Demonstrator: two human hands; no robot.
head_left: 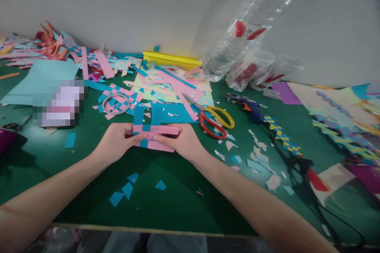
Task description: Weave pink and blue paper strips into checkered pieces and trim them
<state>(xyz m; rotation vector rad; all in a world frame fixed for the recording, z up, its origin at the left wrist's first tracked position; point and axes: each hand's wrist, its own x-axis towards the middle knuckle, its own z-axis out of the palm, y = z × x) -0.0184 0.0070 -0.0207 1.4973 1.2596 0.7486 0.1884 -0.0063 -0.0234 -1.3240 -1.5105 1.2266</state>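
Pink and blue paper strips (pixel 156 116), crossed over and under each other, are held up between my two hands above the green table. My left hand (pixel 117 140) pinches the left side of the strips, thumb on the near face. On the right side, my right hand (pixel 185 140) grips the pink strips the same way, its thumb pointing inward. Fingers behind the paper are hidden. Scissors (pixel 212 116) with one red and one yellow handle lie half open just beyond my right hand. A roll of clear tape (pixel 115 104) rests on checkered woven paper beyond my left hand.
A blurred-out phone (pixel 61 104) lies on light blue paper (pixel 44 75) at the left. A plastic bottle (pixel 237 35) and plastic cups (pixel 252 67) stand by the wall. A glue gun (pixel 252 110) with its cord is at the right. Paper scraps (pixel 121 193) are scattered around.
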